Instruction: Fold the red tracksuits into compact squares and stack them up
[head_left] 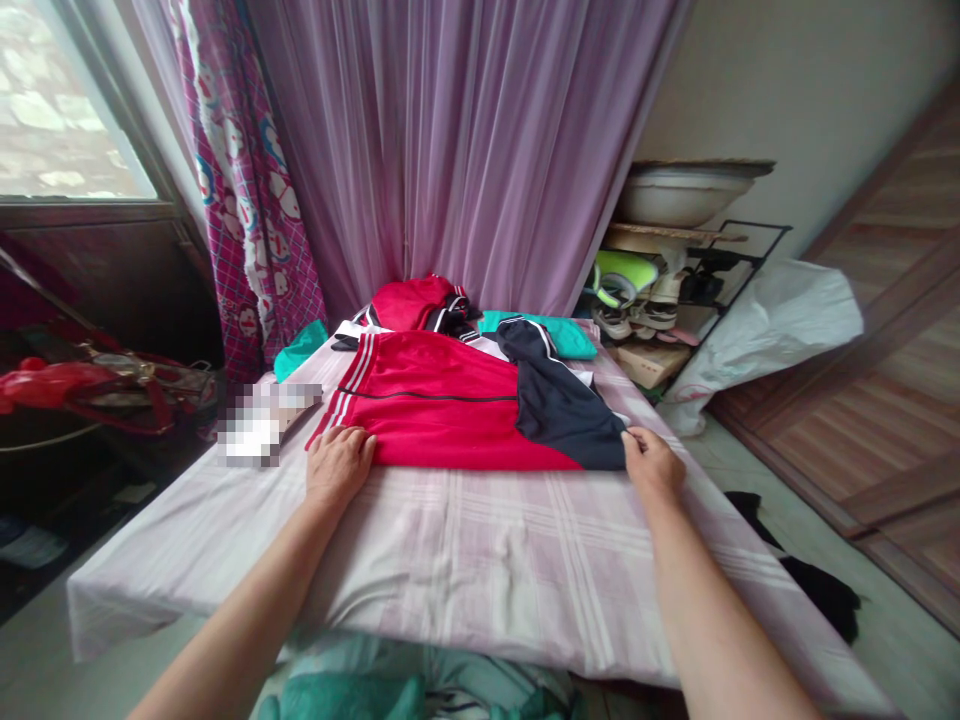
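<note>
The surface is a table covered with a pale pink-and-white checked cloth (465,560), creased towards the near edge. Sheer purple curtains (465,120) hang behind it; a magenta cartoon-print curtain (247,240) hangs at the left, near a window. To the right stands a dark metal rack (757,227) bearing a pale round basin (682,195) and shoes, with a translucent white plastic bag (787,315) beside it and brown wood-panelled doors (885,400) beyond.

A red and navy fabric garment (442,435) lies flat across the table, its near edge nearly straight. White stripes run along its left end, a thin black line crosses the red portion, and the navy portion lies at the right. Behind it are a bunched red garment (409,300) and a folded teal cloth (576,340).

The left hand (339,462) rests on the striped near corner, fingers together; whether it grips cannot be determined. The right hand (652,462) pinches the navy near corner between thumb and fingers.
</note>
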